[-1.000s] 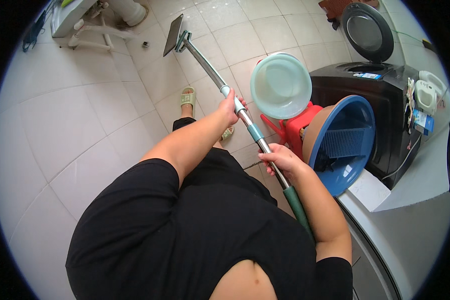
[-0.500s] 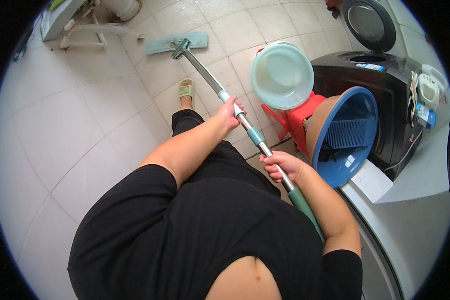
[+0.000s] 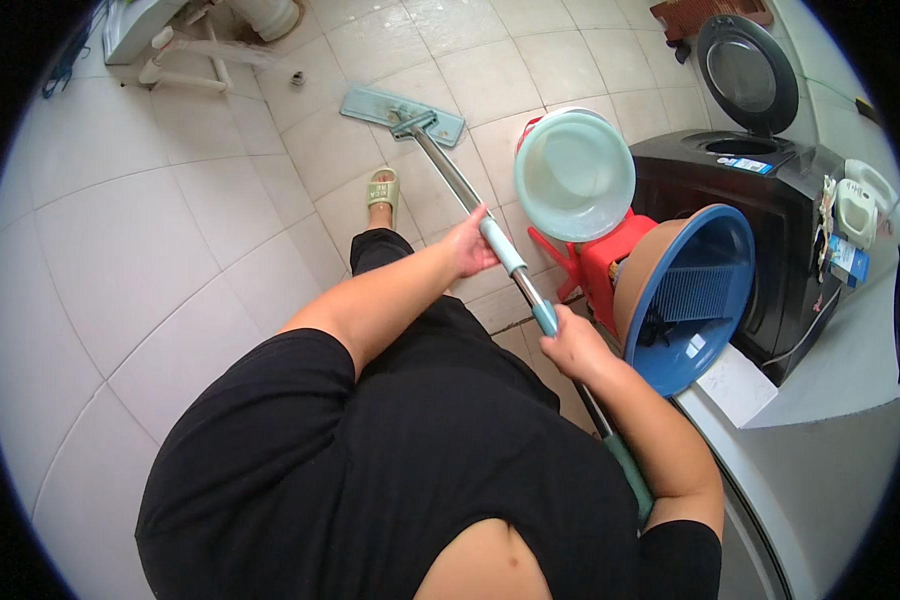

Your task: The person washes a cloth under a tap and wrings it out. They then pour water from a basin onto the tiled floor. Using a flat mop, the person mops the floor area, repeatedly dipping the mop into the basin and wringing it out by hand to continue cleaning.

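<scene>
Pale square tiles cover the floor point(image 3: 490, 75), their dark joints running away to the far side; some tiles at the far edge have a wet-looking shine. Along the left rises a wall point(image 3: 130, 260) of larger whitish tiles. The mop point(image 3: 447, 170) slants across the middle of the room, its flat, pale green head point(image 3: 368, 106) apparently lying on the far floor and its dark green grip beside the person's right forearm. The left hand point(image 3: 468, 246) touches the pole at its pale sleeve, thumb along it; whether the fingers close around it cannot be told. The right hand point(image 3: 576, 345), nearer, is wrapped around the pole just below the teal collar.

A foot in a light green slipper point(image 3: 383, 188) stands left of the pole. At the far left, white pipes point(image 3: 185, 65) run near the wall, with a small drain point(image 3: 298, 78) beside them. To the right, a pale green basin point(image 3: 575, 165) sits just beyond a red stool point(image 3: 602, 262). Nearer, a blue basin point(image 3: 705, 345), brown outside, tilts on its side with a ribbed blue board point(image 3: 705, 290) inside. Behind it is a black washing machine point(image 3: 770, 200), its round lid point(image 3: 748, 75) raised.
</scene>
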A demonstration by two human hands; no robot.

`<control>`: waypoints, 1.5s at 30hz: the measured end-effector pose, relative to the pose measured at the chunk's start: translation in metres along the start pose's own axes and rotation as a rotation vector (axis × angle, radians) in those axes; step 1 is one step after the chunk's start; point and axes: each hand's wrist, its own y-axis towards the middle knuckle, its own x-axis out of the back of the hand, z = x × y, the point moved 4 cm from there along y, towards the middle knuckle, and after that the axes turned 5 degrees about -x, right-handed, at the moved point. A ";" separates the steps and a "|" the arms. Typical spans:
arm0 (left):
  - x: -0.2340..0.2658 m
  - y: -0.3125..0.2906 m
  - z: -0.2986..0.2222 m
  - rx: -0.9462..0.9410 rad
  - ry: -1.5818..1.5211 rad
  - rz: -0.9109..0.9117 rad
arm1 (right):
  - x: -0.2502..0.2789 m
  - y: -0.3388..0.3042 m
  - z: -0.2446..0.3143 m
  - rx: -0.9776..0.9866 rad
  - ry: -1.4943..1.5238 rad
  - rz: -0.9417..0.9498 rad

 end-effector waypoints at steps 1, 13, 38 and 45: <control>-0.001 0.000 0.008 0.066 -0.018 0.028 | 0.000 -0.006 -0.002 -0.009 0.006 0.008; -0.037 -0.042 0.083 0.014 -0.197 -0.283 | -0.013 -0.028 -0.017 -0.123 0.057 0.092; -0.118 -0.103 -0.036 -0.531 0.160 0.199 | -0.046 -0.147 -0.224 -0.039 -0.098 -0.350; -0.141 -0.192 0.010 -0.659 0.594 0.490 | -0.035 -0.110 -0.138 -0.315 0.237 -0.682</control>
